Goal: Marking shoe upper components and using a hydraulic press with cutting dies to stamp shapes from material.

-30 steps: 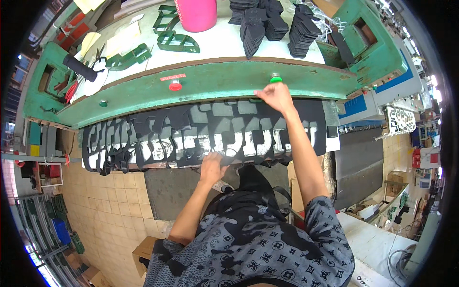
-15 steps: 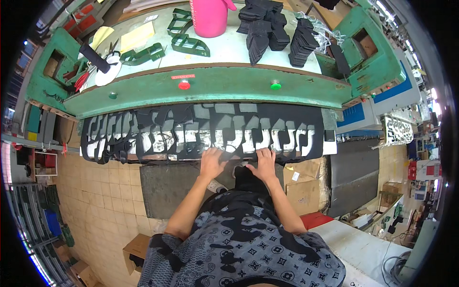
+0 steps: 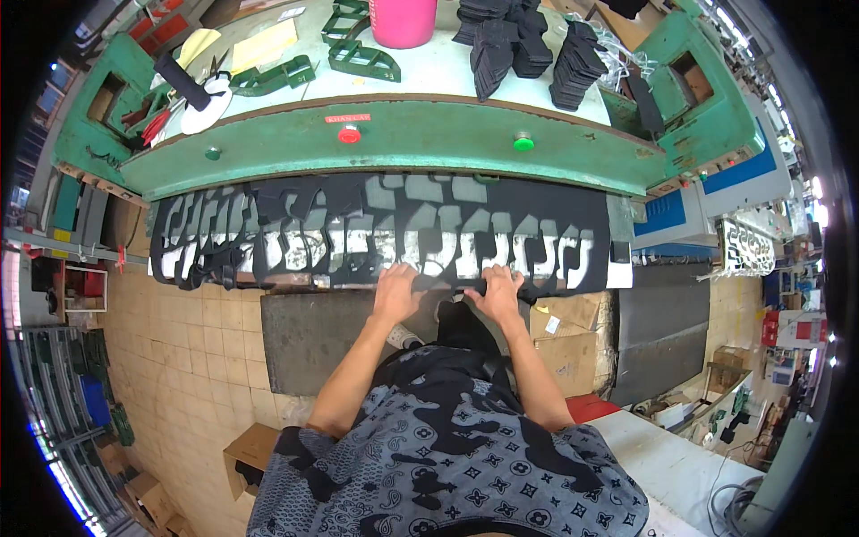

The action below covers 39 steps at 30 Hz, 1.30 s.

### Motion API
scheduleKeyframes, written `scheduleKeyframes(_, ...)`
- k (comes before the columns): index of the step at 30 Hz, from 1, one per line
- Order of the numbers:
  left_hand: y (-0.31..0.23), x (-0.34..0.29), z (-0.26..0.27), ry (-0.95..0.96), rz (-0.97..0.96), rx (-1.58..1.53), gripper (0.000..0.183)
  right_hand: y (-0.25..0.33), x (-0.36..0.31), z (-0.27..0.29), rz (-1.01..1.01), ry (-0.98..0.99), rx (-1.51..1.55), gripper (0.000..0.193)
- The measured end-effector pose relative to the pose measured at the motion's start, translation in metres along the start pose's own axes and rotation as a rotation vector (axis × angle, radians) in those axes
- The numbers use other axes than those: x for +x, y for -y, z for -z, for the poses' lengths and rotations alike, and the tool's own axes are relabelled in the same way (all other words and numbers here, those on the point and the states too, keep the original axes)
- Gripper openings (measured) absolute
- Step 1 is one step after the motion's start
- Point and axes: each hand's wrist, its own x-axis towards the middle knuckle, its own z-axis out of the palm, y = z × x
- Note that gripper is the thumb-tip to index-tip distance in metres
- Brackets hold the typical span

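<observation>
A black sheet (image 3: 573, 192) with rows of shaped holes cut through it lies over a light board (image 3: 617, 274) below the green press beam (image 3: 268, 149). Its ragged front edge hangs over on the left. My left hand (image 3: 396, 292) is at the middle of that front edge, fingers bent over it and thumb turned inward. A short way to the right, my right hand (image 3: 497, 294) has its fingers curled on the same edge, thumb pointing left. Both hands appear to pinch the sheet's edge; the undersides of the fingers are hidden.
On the table behind the beam stand green cutting dies (image 3: 364, 61), a pink container (image 3: 403, 22) and stacks of black cut pieces (image 3: 577, 67). A red button (image 3: 349, 134) and a green button (image 3: 523, 141) sit on the beam. Cardboard (image 3: 565, 345) lies on the floor at right.
The view has tilted slightly, so the table and beam sit higher in the picture. Both hands stay at the sheet's front edge; the right fingers look more curled.
</observation>
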Motion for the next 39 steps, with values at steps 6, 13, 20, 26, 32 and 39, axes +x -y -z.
scheduleKeyframes(6,-0.004,0.044,0.056,0.413,-0.031,0.032,0.047,-0.006,0.036,0.042,0.036,0.346,0.026,0.049)
scheduleKeyframes(13,0.022,0.152,-0.001,0.022,-0.152,-0.108,0.028,0.002,0.215,0.03,-0.054,-0.223,0.062,0.056)
scheduleKeyframes(20,0.063,0.148,-0.034,0.117,-0.151,-0.201,0.019,-0.035,0.252,0.011,-0.02,0.067,0.08,0.041)
scheduleKeyframes(26,0.062,0.148,-0.027,0.027,0.003,-0.411,0.015,-0.031,0.208,0.059,-0.423,0.064,1.395,0.054)
scheduleKeyframes(32,0.014,0.211,-0.02,-0.197,0.029,-0.534,0.023,0.015,0.114,0.031,-0.622,-0.186,1.45,0.03)
scheduleKeyframes(39,0.037,0.329,-0.069,-0.174,-0.042,0.075,0.051,0.025,0.072,0.011,-0.603,-0.212,1.122,0.023)
